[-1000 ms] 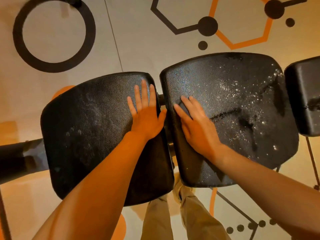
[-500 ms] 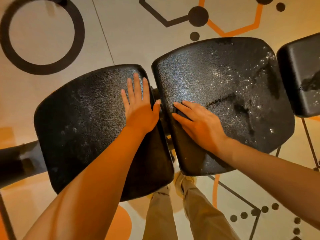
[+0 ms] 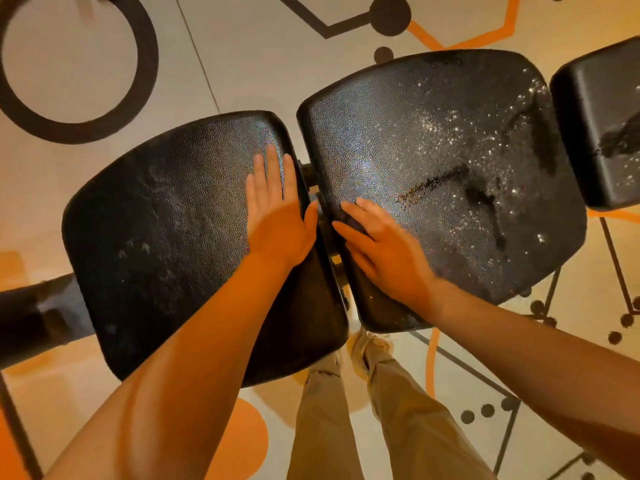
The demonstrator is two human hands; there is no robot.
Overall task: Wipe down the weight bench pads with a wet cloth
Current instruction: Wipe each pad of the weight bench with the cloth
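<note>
- Left hand (image 3: 277,220): flat, fingers straight, presses right edge of left pad (image 3: 166,244); same spot as a second ago, bracing.
- Right hand (image 3: 384,251): fingers press a dark cloth (image 3: 348,220), barely visible, at near-left edge of middle pad (image 3: 450,161). Grip pressing, not curled round it.
- Change: right hand slid slightly nearer and swung to point left; stroke is short.
- Droplets and dark streaks remain on right half; far-right pad (image 3: 602,133) also streaked. Wiping likely early.

Three black bench pads show — a left pad (image 3: 166,244), a middle pad (image 3: 450,161) and a right pad (image 3: 602,126) cut by the frame. Two hands — the left hand (image 3: 277,220), the right hand (image 3: 384,251). Two trouser legs, one shoe (image 3: 370,344) visible.
</note>
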